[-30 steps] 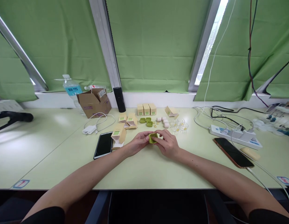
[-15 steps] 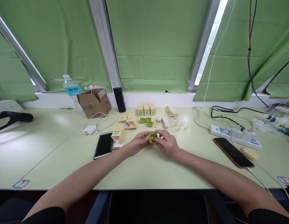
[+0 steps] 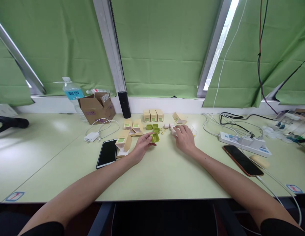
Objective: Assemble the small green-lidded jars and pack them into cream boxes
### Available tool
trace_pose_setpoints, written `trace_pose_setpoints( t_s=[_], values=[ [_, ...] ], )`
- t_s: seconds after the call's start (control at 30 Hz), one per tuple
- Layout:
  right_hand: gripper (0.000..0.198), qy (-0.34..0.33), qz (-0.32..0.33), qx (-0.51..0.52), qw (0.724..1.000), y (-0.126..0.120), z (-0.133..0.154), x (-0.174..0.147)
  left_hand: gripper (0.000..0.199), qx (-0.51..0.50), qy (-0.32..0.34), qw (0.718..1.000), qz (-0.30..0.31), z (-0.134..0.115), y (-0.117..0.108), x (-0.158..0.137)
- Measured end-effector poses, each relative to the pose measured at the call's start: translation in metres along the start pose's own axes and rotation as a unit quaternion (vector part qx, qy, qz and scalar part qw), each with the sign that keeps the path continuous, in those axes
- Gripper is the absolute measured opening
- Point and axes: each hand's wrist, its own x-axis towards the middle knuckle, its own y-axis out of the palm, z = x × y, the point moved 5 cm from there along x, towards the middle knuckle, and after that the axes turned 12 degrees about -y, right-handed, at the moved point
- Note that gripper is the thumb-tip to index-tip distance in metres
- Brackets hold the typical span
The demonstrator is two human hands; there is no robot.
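My left hand (image 3: 142,147) is closed on a small green square container (image 3: 154,137), its hollow side facing me, held just above the table. To the right, my right hand (image 3: 185,137) reaches over a group of small pale pink pieces (image 3: 172,130), fingers bent and apart. Whether its fingertips touch one of them I cannot tell. Clear plastic pieces (image 3: 193,131) are partly hidden behind this hand. Several more green containers (image 3: 155,126) stand beyond my left hand, with tiny yellow parts (image 3: 162,132) beside them.
Three cream boxes (image 3: 153,115) stand in a row at the back. Opened cream boxes (image 3: 123,140) lie at the left by a tablet (image 3: 107,153). Further out are a cardboard box (image 3: 97,107), a black cylinder (image 3: 124,105), a phone (image 3: 242,160) and a power strip (image 3: 244,143) with cables.
My right hand has let go of the green container and moved right to the pale pink pieces. My left hand has moved slightly left and up, still holding the container.
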Motion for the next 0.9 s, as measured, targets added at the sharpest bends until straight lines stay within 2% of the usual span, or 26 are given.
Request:
trace_pose_setpoints(
  t_s=[0.13,0.37,0.63,0.7,0.77,0.83,0.9],
  values=[
    [0.039,0.01,0.053,-0.07,0.996,0.013,-0.018,0.002,0.046,0.001,-0.004,1.0,0.0,0.001,0.001,0.0],
    [0.025,-0.013,0.082,-0.089,0.993,0.026,-0.018,0.01,0.05,0.003,-0.009,1.0,0.005,0.001,0.001,0.0],
    [0.023,0.004,0.043,-0.034,0.999,0.027,-0.021,0.011,0.049,0.021,0.005,1.0,0.011,0.004,-0.001,0.001],
    [0.02,0.028,0.01,0.017,0.999,0.022,-0.02,0.011,0.05,0.026,0.015,1.0,0.001,0.003,-0.002,0.001],
    [0.017,0.08,-0.045,0.112,0.989,0.014,-0.02,0.01,0.051,0.032,0.025,0.999,-0.011,0.001,-0.003,0.001],
    [0.02,0.14,-0.097,0.233,0.957,0.008,-0.018,0.006,0.053,0.043,0.033,0.998,-0.029,-0.001,-0.003,0.0],
    [0.031,0.179,-0.126,0.361,0.906,0.004,-0.011,0.003,0.055,0.06,0.038,0.996,-0.051,-0.003,-0.003,-0.001]
  ],
)
